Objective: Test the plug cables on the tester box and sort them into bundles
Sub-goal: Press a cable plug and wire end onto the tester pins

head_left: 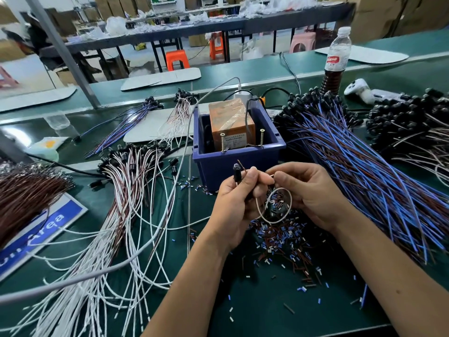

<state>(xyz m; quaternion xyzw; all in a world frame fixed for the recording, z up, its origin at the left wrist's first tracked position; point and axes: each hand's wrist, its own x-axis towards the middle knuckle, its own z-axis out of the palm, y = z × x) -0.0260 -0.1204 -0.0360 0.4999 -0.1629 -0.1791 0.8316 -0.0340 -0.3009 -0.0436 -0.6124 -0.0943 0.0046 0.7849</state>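
Hands meet just in front of a blue plastic bin (239,164) on a green workbench (255,310). Inside the bin sits an orange tester box (232,124) wrapped in clear film, with two upright screws (222,141) standing at its near edge and a grey lead running in over the far rim. Directly in front of the bin, the left hand (237,205) curls its fingers around a single plug cable (273,210), with the black plug end poking up above the thumb and a bare wire tip beside it. The right hand (309,193) pinches the other end of the same cable between thumb and forefinger, and the white wire hangs in a loop between the two hands. Below the hands, in front of the bin, lies a scatter of small cut insulation pieces (286,242) in blue, brown and white. Left of the bin spread white and brown cables (126,190); right of it lies a thick bundle of blue cables (359,161) with black plugs. Behind and right of the bin stands a drink bottle (336,59).
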